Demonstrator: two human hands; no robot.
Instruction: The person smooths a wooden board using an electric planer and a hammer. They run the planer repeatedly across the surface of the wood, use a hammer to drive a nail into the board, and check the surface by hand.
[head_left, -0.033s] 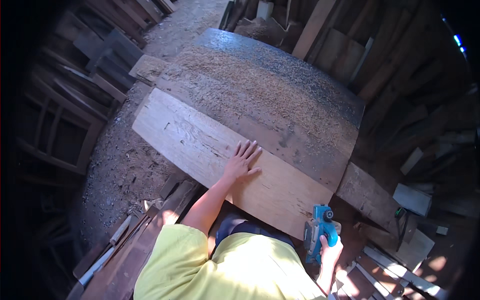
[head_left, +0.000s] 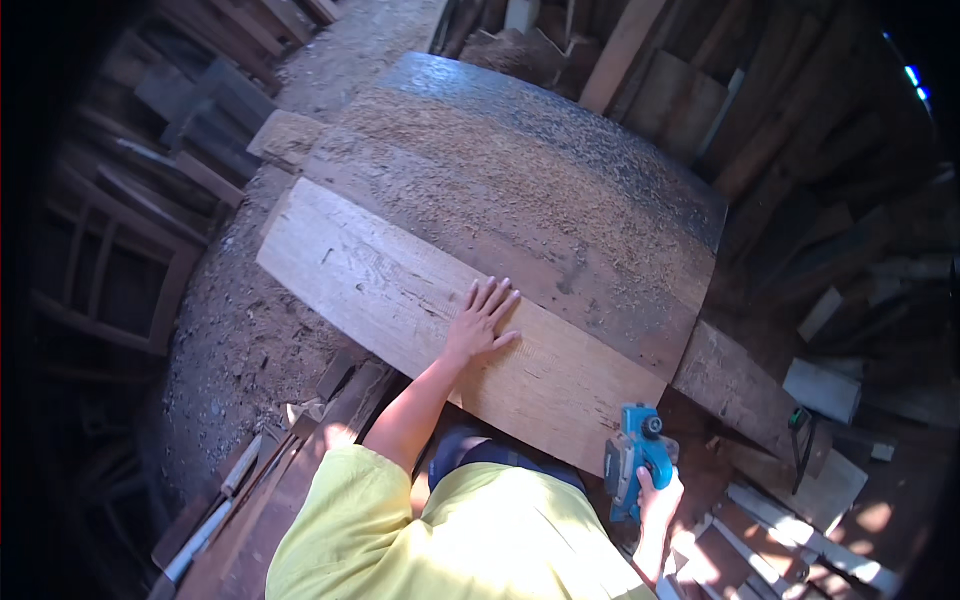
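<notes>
A long pale wooden board [head_left: 400, 290] lies slantwise along the near edge of a workbench [head_left: 560, 265]. My left hand [head_left: 482, 318] rests flat on the middle of its face, fingers spread. At the board's right end, my right hand [head_left: 660, 497] is closed round the handle of a teal electric hand planer [head_left: 630, 460]. The planer is turned on its side, its dark sole toward the board's end; whether it touches the wood I cannot tell. Rough grain and dark marks show on the board's upper surface.
Wood shavings [head_left: 520, 160] cover the far part of the bench. A plank [head_left: 735, 380] juts out at the right, with a dark tool with a green tip [head_left: 798, 420] beyond it. Timber [head_left: 680, 105] leans behind; wooden frames [head_left: 120, 250] stand at left. Offcuts [head_left: 790, 545] lie at lower right.
The whole view has shifted very slightly. My left hand stays on the board, and the planer stays in my right hand by the board's right end.
</notes>
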